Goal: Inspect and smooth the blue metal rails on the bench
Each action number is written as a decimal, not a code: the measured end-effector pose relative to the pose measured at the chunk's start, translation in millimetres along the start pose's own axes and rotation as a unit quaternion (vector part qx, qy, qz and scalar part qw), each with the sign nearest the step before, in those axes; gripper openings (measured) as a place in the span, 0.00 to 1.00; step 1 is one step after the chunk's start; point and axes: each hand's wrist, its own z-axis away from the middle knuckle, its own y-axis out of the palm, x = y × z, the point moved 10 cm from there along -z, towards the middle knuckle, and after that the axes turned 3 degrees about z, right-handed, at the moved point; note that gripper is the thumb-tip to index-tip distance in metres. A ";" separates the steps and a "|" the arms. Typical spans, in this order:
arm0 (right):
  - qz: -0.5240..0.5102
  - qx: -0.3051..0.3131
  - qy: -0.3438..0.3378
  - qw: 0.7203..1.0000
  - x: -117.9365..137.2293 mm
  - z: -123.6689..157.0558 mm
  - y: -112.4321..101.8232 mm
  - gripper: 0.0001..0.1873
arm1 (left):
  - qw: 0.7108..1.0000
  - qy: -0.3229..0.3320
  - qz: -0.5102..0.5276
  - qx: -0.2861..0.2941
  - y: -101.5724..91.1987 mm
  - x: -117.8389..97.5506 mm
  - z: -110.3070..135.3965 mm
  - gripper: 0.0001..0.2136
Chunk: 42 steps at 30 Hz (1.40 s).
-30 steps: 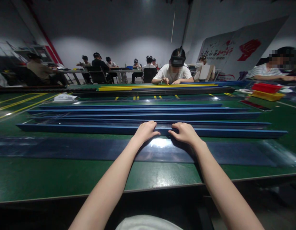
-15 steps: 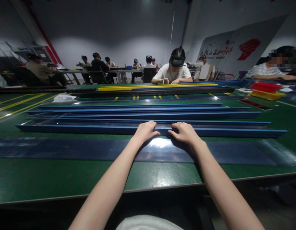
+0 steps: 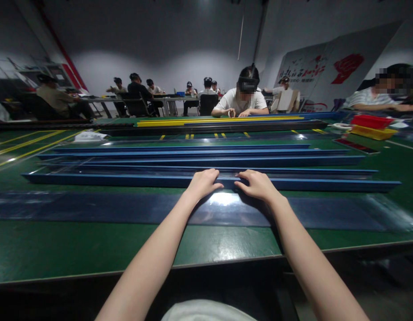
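A long blue channel strip (image 3: 109,179) with raised edges lies across the table in front of me. My left hand (image 3: 203,182) grips its near edge around the middle, thumb on the near side and fingers reaching over into the channel. A short gap to the right, my right hand (image 3: 256,183) holds the same edge in the same way. The fingertips of both hands are partly hidden behind the edge. Closer to me, a flat clear plastic strip (image 3: 92,207) lies under my forearms.
More blue channel strips (image 3: 226,161) lie just beyond. Yellow strips (image 3: 220,121) rest on dark ones farther back. Red and yellow bins (image 3: 373,129) and a flat dark-red phone-like object (image 3: 355,146) are at right. A co-worker (image 3: 241,96) sits opposite; several people sit behind.
My right hand's fingers have shifted very slightly on the edge. The left hand and the strip look unmoved.
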 end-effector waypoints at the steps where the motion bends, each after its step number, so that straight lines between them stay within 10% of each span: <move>1: 0.005 0.001 0.002 1.000 -0.4 -0.1 0.1 0.19 | 1.000 0.000 -0.002 0.001 -0.2 -0.1 0.2 0.12; 42: -0.002 -0.002 0.019 1.000 -2.6 -0.4 -3.5 0.16 | 1.000 -0.014 0.009 0.023 1.4 0.3 0.5 0.11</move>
